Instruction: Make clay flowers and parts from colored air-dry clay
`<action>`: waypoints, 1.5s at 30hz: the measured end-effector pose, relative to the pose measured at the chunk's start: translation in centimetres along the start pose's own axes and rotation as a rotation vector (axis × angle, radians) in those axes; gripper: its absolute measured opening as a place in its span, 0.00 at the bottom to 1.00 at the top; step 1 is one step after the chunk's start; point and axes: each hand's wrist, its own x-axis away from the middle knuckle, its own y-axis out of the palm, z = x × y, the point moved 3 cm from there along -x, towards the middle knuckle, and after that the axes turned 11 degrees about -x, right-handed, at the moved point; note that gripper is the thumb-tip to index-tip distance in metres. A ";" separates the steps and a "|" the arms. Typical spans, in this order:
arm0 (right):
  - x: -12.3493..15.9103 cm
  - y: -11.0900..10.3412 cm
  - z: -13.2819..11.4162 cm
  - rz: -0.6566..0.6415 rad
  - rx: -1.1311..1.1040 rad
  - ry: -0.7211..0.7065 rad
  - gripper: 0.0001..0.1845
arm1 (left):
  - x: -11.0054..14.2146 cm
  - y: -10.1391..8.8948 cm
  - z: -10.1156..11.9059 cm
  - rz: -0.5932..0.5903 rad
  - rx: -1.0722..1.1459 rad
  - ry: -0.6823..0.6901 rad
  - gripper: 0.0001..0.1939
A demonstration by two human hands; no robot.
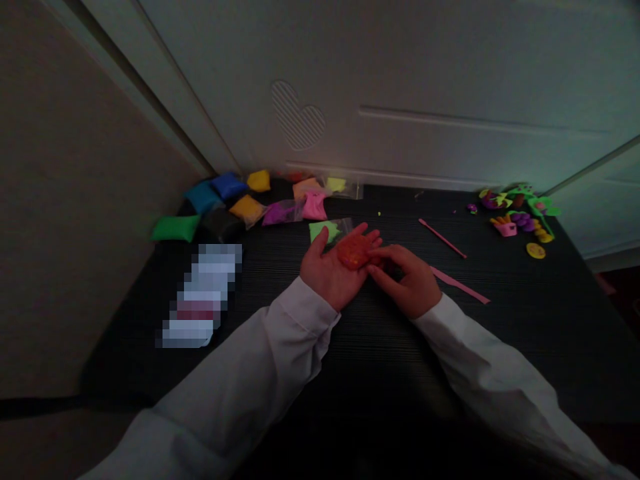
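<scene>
A flattened red-orange piece of modelling clay [354, 252] lies across the palm and fingers of my left hand [333, 273]. That hand is open, palm up, with its thumb stretched out to the side. My right hand [407, 280] is closed in a pinch at the clay's right edge, thumb and forefinger together. The fingers partly hide that edge. Just behind my left hand is a small bag of light green clay [323, 231]. A pink flat modelling tool [463, 287] rests on the table beside my right hand, and a thin pink stick tool [443, 239] lies farther back.
Several packets of coloured clay, among them a green one [176, 229] and a purple one [280, 213], line the back left of the dark table [380, 347]. A blurred-out phone-like object [203, 293] lies at left. Small clay figures [523, 220] sit at back right, near a yellow disc [536, 251].
</scene>
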 end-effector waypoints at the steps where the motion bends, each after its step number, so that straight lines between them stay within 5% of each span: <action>1: 0.0 -0.1 0.0 0.030 0.032 -0.021 0.15 | 0.1 0.1 0.0 -0.004 0.040 -0.001 0.29; 5: 0.1 -0.3 -0.1 0.153 0.176 -0.057 0.36 | 0.4 0.7 -0.3 -0.059 0.209 -0.062 0.30; 8: 0.2 0.1 -0.2 0.130 0.231 -0.041 0.44 | 0.6 1.1 -0.9 -0.111 0.259 -0.136 0.28; 18: 0.2 0.5 -0.7 0.107 0.253 -0.017 0.31 | 0.8 1.5 -1.6 -0.141 0.219 -0.244 0.27; 45: 0.3 0.5 -0.6 0.074 0.227 -0.034 0.34 | 0.6 1.0 -1.3 -0.198 0.276 -0.217 0.21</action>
